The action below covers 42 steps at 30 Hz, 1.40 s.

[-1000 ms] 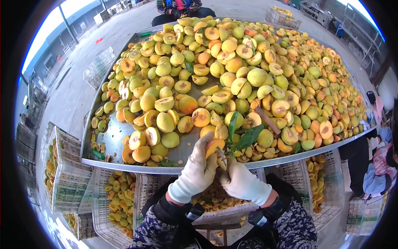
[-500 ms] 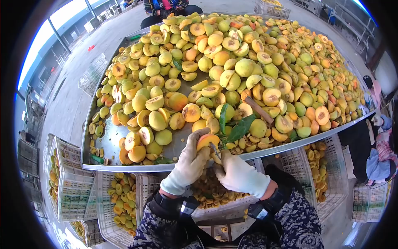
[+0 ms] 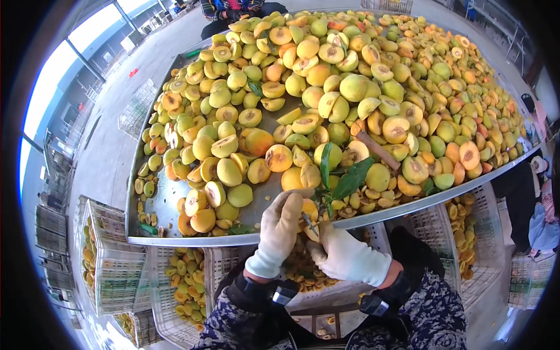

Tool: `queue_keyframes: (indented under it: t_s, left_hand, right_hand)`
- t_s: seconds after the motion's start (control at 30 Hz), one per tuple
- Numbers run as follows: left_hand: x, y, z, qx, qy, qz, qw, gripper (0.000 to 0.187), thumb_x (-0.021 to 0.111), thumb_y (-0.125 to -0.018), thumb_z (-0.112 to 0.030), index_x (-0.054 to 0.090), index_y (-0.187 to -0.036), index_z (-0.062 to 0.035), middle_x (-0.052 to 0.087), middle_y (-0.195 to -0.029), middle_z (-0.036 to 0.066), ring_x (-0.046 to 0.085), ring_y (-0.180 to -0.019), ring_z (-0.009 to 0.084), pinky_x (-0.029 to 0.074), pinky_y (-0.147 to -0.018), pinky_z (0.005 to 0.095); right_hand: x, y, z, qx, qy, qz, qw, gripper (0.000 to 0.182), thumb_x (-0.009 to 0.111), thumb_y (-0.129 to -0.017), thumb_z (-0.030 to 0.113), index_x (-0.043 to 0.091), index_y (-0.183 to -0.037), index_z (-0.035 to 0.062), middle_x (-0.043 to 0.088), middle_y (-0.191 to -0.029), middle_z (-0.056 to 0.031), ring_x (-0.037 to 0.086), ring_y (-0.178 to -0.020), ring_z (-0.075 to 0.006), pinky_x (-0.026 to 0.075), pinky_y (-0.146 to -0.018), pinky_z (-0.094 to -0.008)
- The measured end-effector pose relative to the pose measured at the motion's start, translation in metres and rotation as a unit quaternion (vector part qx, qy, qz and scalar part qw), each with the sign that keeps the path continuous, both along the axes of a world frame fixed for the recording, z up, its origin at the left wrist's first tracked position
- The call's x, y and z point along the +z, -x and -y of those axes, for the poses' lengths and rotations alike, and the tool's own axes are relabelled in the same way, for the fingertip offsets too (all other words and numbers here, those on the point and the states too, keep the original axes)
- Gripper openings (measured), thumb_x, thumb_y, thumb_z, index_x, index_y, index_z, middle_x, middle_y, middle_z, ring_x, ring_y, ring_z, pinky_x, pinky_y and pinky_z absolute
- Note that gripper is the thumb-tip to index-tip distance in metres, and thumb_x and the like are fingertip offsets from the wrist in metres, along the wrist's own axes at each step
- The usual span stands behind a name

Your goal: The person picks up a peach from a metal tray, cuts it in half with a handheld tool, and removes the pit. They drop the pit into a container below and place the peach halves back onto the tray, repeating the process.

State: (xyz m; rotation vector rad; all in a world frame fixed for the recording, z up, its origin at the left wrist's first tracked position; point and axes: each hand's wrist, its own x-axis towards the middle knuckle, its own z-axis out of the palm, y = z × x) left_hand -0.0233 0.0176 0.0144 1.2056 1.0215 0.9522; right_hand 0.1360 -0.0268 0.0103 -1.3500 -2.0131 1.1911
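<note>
Both hands wear white gloves and meet at the near edge of a large metal tray [image 3: 192,240]. My left hand [image 3: 281,224] is closed around a yellow-orange fruit half [image 3: 310,209]. In my right hand [image 3: 344,248] is a small knife [image 3: 310,223], its blade against the fruit; the handle is mostly hidden by the fingers. Many halved yellow-green fruits [image 3: 229,172] are heaped on the tray just beyond the hands. Green leaves [image 3: 352,178] and a brown stick-like piece [image 3: 378,150] lie among them.
White plastic crates with fruit stand below the tray, at left [image 3: 119,274], in the middle and at right [image 3: 481,245]. A person [image 3: 233,10] sits beyond the far edge. Another person's dark-clothed leg [image 3: 518,201] shows at the right edge.
The view has shifted, so the tray and fruit appear further right. The fruit half sits lower between my gloves, more covered by my left fingers, with the blade still at it.
</note>
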Motion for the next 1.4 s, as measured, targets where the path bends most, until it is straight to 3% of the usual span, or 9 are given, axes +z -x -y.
queue_keyframes:
  t_s: [0.47,0.6,0.67,0.8,0.87,1.07,1.2,1.27,1.4]
  left_hand:
    - [-0.009,-0.004,-0.007,0.011,0.017,0.12,0.993,0.049,0.049,-0.101,-0.029,0.038,-0.14,0.0003,0.054,-0.123,0.009,0.05,-0.11,0.0132,0.043,-0.094,0.0277]
    - [-0.013,-0.009,0.003,-0.002,-0.177,0.027,0.984,0.051,0.051,-0.097,-0.007,0.031,-0.143,0.004,0.054,-0.124,0.014,0.052,-0.112,0.0174,0.043,-0.099,0.0307]
    - [-0.014,-0.016,0.006,0.062,-0.224,-0.071,0.97,0.051,0.051,-0.097,-0.006,0.032,-0.143,0.0044,0.055,-0.123,0.016,0.056,-0.109,0.019,0.046,-0.095,0.0312]
    - [-0.006,-0.018,0.006,0.081,-0.349,-0.212,0.909,0.051,0.05,-0.093,0.001,0.033,-0.141,0.0055,0.054,-0.125,0.021,0.059,-0.11,0.0293,0.046,-0.096,0.0347]
    - [0.001,-0.017,0.006,0.077,-0.401,-0.219,0.886,0.053,0.052,-0.091,0.003,0.034,-0.141,0.0042,0.053,-0.126,0.022,0.06,-0.108,0.0323,0.048,-0.094,0.0362]
    - [-0.003,-0.007,-0.001,0.121,-0.509,-0.365,0.77,0.064,0.059,-0.079,0.004,0.04,-0.138,-0.0065,0.052,-0.124,0.026,0.061,-0.097,0.0437,0.054,-0.076,0.0452]
    - [-0.002,0.004,-0.01,0.148,-0.442,-0.302,0.831,0.061,0.059,-0.084,0.003,0.036,-0.14,-0.005,0.051,-0.126,0.023,0.06,-0.105,0.0353,0.054,-0.081,0.0397]
    - [-0.002,0.0,-0.003,0.085,-0.032,0.223,0.971,0.055,0.061,-0.09,-0.003,0.035,-0.139,-0.0021,0.049,-0.128,0.017,0.058,-0.11,0.0256,0.054,-0.085,0.0379]
    - [0.015,0.004,-0.002,0.047,0.085,0.249,0.964,0.057,0.065,-0.091,-0.011,0.035,-0.138,-0.0009,0.055,-0.121,0.01,0.059,-0.103,0.0164,0.054,-0.078,0.0288]
  right_hand:
    - [0.004,-0.002,-0.01,-0.083,0.011,-0.064,0.994,0.025,0.059,-0.089,0.015,0.05,-0.102,-0.0049,0.061,-0.08,-0.0279,0.061,-0.078,-0.0461,0.048,-0.065,-0.0473]
    - [0.006,-0.004,-0.005,-0.1,0.214,-0.25,0.939,0.02,0.056,-0.093,0.012,0.049,-0.105,-0.0022,0.06,-0.076,-0.0157,0.062,-0.068,-0.027,0.049,-0.061,-0.037]
    - [-0.011,0.002,-0.001,-0.113,0.053,-0.179,0.976,0.019,0.05,-0.095,0.008,0.047,-0.113,0.0033,0.055,-0.076,-0.0036,0.054,-0.065,-0.0088,0.043,-0.055,-0.0246]
    - [-0.02,0.019,0.005,-0.181,-0.219,-0.189,0.94,0.017,0.05,-0.097,0.013,0.047,-0.111,0.0032,0.057,-0.078,-0.0077,0.057,-0.058,-0.0117,0.044,-0.048,-0.0255]
    - [-0.005,0.017,0.014,-0.203,0.087,-0.308,0.925,0.019,0.052,-0.098,0.017,0.047,-0.11,0.0033,0.057,-0.078,-0.0072,0.055,-0.052,-0.0126,0.044,-0.043,-0.025]
    - [0.031,-0.001,0.012,-0.188,0.295,-0.307,0.885,0.027,0.05,-0.099,0.032,0.047,-0.105,0.0054,0.053,-0.069,-0.0038,0.052,-0.048,-0.0107,0.04,-0.039,-0.0213]
    - [0.048,-0.014,0.013,-0.196,0.275,-0.305,0.89,0.027,0.051,-0.1,0.03,0.048,-0.103,0.0036,0.053,-0.07,-0.0031,0.049,-0.048,-0.0123,0.044,-0.044,-0.0274]
    - [0.03,-0.021,0.01,-0.194,0.099,-0.284,0.934,0.021,0.051,-0.099,0.023,0.048,-0.103,0.0025,0.053,-0.07,-0.0028,0.05,-0.05,-0.0126,0.043,-0.047,-0.0271]
    - [0.019,-0.029,-0.001,-0.141,-0.104,-0.173,0.969,0.02,0.057,-0.095,0.016,0.051,-0.105,0.0005,0.054,-0.07,-0.0105,0.056,-0.057,-0.0224,0.045,-0.054,-0.0319]
